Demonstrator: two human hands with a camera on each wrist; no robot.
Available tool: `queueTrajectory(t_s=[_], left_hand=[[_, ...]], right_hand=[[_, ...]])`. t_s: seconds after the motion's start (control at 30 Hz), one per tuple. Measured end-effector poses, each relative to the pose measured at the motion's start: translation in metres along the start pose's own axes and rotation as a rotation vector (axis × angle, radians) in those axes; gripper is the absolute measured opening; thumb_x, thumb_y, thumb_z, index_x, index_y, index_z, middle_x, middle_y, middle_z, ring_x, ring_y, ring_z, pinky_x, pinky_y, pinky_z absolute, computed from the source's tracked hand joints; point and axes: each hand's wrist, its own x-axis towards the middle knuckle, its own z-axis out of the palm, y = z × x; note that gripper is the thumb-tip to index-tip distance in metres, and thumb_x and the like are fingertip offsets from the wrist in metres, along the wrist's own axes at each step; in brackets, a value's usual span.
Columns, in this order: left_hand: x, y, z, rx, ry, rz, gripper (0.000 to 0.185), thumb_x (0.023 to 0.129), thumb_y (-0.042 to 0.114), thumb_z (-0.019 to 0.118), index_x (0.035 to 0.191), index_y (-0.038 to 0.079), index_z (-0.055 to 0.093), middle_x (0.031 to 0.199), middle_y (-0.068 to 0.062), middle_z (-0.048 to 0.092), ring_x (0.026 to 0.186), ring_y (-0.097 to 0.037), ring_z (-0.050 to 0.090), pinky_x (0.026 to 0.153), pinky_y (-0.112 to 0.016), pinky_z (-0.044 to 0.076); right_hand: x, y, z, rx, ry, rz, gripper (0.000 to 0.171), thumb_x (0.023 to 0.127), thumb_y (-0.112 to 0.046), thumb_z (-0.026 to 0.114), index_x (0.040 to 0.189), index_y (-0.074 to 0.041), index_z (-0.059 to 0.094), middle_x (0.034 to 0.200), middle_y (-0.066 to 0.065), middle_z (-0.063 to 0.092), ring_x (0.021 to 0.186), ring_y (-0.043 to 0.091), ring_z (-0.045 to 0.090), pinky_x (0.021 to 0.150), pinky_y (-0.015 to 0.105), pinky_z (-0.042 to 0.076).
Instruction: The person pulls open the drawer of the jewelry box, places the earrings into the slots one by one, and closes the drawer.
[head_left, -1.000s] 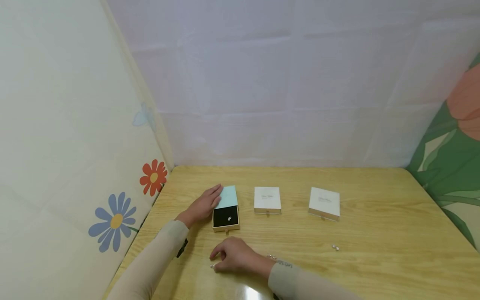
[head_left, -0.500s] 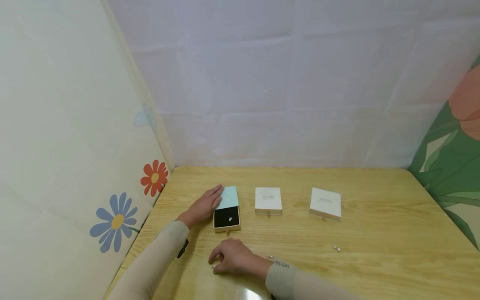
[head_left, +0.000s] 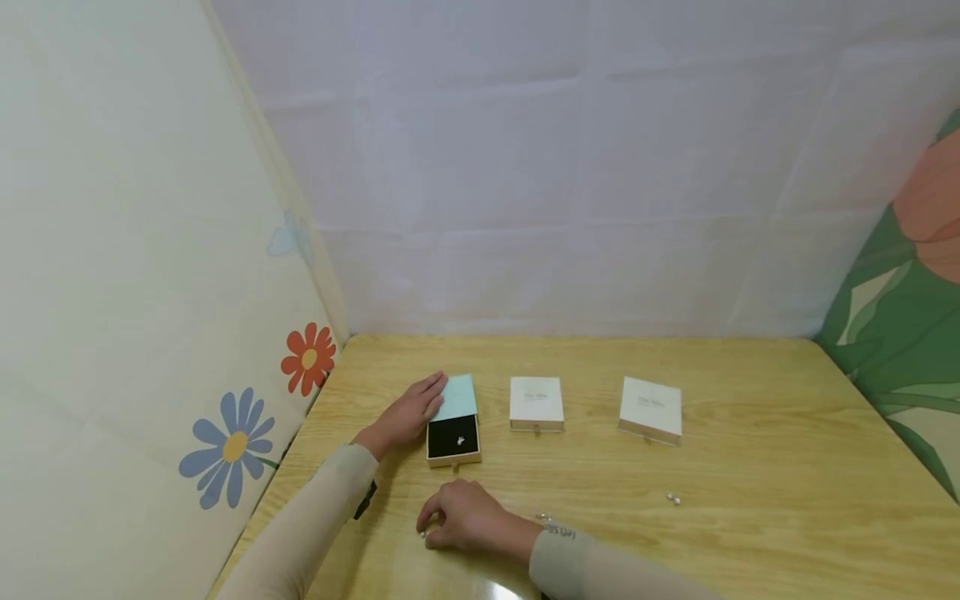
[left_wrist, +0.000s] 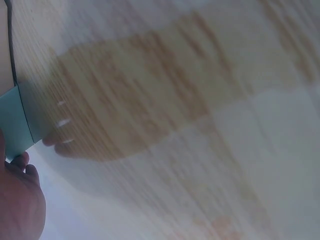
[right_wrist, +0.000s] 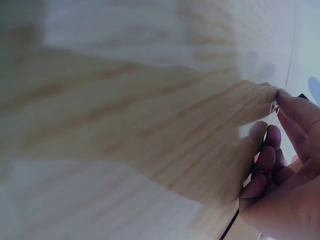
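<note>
Now the left hand lies flat against the side of the open little box, keeping it steady. The right hand rests on the bench just in front of that box, its fingertips pinching a tiny shiny earring. I think a soft, tight pinch is best, because something so small can slip away easily.

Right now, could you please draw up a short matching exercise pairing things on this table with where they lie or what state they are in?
Things:
1. left hand
2. right hand
3. open box
4. right-most box

States:
A. closed, untouched
B. black insert showing a small jewel
C. rests against the mint sleeve
D. pinches a small earring on the table

Pairs: 1-C, 2-D, 3-B, 4-A
</note>
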Motion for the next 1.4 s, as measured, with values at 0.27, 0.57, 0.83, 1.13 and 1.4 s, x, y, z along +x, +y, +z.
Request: queueTrajectory(t_s=[0.27, 0.57, 0.83, 1.13, 1.4], left_hand=[[-0.001, 0.001, 0.0, 0.005, -0.004, -0.004, 0.057, 0.113, 0.038, 0.028, 0.162, 0.01, 0.022, 0.168, -0.009, 0.02, 0.154, -0.028, 0.021, 0.125, -0.047, 0.022], [-0.002, 0.003, -0.002, 0.006, -0.007, -0.007, 0.057, 0.113, 0.038, 0.027, 0.162, 0.01, 0.021, 0.169, -0.009, 0.02, 0.155, -0.029, 0.02, 0.125, -0.047, 0.022], [-0.001, 0.0, -0.001, 0.004, -0.006, -0.001, 0.056, 0.113, 0.037, 0.028, 0.162, 0.01, 0.022, 0.169, -0.01, 0.02, 0.155, -0.029, 0.02, 0.125, -0.047, 0.022], [0.0, -0.001, 0.0, 0.004, 0.003, 0.011, 0.056, 0.113, 0.037, 0.028, 0.162, 0.009, 0.022, 0.168, -0.01, 0.02, 0.154, -0.03, 0.02, 0.125, -0.048, 0.022], [0.0, -0.001, 0.001, 0.001, 0.003, 0.005, 0.056, 0.113, 0.037, 0.028, 0.162, 0.01, 0.022, 0.169, -0.009, 0.019, 0.155, -0.03, 0.019, 0.126, -0.047, 0.021]], right_hand=[[0.001, 0.0, 0.001, -0.028, 0.017, -0.01, 0.011, 0.08, -0.024, 0.083, 0.086, -0.032, 0.08, 0.068, -0.022, 0.06, 0.067, -0.006, 0.05, 0.064, 0.014, 0.041], [0.002, -0.001, 0.0, -0.077, 0.032, -0.033, 0.006, 0.083, -0.026, 0.083, 0.081, -0.031, 0.079, 0.067, -0.022, 0.059, 0.065, -0.005, 0.049, 0.062, 0.014, 0.042], [0.001, -0.001, -0.002, -0.044, 0.06, -0.037, 0.008, 0.084, -0.021, 0.082, 0.08, -0.027, 0.079, 0.068, -0.021, 0.062, 0.066, -0.006, 0.051, 0.064, 0.013, 0.044], [0.001, -0.002, -0.006, -0.011, 0.067, 0.008, 0.01, 0.087, -0.018, 0.079, 0.078, -0.022, 0.078, 0.074, -0.019, 0.065, 0.072, -0.005, 0.055, 0.072, 0.017, 0.05], [0.0, -0.001, -0.011, 0.041, 0.07, 0.033, 0.009, 0.088, -0.017, 0.076, 0.08, -0.019, 0.078, 0.077, -0.016, 0.067, 0.076, -0.003, 0.057, 0.075, 0.018, 0.052]])
